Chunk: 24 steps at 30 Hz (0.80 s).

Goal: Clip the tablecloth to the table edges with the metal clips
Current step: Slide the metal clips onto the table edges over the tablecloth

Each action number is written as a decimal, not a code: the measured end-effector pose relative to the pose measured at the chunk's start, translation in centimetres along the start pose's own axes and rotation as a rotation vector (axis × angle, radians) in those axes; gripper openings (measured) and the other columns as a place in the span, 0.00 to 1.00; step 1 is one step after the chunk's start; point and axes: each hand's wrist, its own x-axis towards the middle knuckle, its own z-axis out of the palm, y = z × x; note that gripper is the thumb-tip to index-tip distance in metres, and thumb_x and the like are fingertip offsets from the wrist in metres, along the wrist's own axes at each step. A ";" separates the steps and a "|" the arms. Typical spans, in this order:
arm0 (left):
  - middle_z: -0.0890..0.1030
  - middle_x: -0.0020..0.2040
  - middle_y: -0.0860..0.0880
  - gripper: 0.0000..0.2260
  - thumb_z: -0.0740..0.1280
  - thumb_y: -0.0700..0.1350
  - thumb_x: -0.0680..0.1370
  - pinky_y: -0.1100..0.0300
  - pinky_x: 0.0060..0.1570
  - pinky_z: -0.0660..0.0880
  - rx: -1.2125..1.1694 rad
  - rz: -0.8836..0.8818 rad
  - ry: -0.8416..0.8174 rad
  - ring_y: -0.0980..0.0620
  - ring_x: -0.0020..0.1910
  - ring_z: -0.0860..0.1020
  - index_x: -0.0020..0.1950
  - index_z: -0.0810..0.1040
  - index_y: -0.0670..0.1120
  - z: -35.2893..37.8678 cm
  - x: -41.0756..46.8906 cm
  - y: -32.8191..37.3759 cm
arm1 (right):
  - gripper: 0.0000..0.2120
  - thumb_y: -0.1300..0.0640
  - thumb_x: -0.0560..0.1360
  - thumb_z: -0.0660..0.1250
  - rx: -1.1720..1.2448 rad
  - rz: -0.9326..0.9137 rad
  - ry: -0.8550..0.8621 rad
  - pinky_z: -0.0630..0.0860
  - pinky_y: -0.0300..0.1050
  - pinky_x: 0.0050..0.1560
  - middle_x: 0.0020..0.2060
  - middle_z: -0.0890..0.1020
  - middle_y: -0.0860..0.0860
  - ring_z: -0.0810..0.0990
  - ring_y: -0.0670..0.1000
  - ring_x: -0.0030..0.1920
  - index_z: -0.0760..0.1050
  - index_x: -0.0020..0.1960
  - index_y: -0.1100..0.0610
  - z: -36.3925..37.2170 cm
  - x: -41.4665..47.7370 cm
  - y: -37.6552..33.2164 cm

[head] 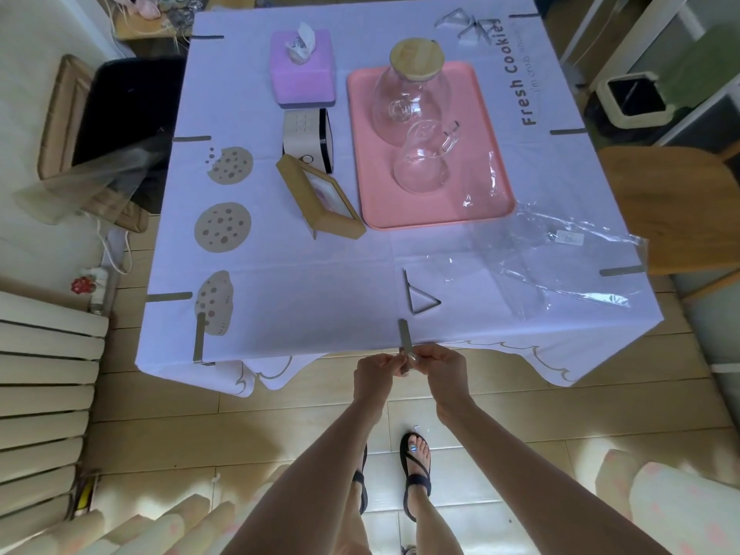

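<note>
Fingertips (395, 364) of both hands were curled in, pinching the lower end of a metal clip (404, 336) at the table's near edge. The left hand (374, 376) and right hand (444, 370) met just below the rim. The clip's flat arm lay on the lilac tablecloth (320, 298), long axis running away from the person, tip pointing toward a loose triangular clip (420, 300) nearby.

tablecloth (320, 290): pale lilac, printed with brown cookies dotted darker brown; dark grey lettering along one side; tan scalloped line on the hanging edge
metal clip (404, 336): dull grey
tray (360, 154): plain salmon pink
tissue box (302, 80): purple, dark base, white tissue
picture frame (296, 182): light tan wood
jug (404, 102): clear glass, pale wooden lid
sandals (416, 480): black
floor (520, 402): beige tiles
</note>
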 end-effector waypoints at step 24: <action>0.84 0.40 0.53 0.09 0.62 0.48 0.77 0.60 0.42 0.75 0.385 0.152 0.050 0.56 0.37 0.81 0.46 0.80 0.47 -1.5 -2.0 0.1 | 0.30 0.40 0.69 0.69 -1.221 -1.089 0.010 0.66 0.50 0.62 0.61 0.75 0.53 0.71 0.53 0.63 0.74 0.64 0.56 -3.3 2.3 0.8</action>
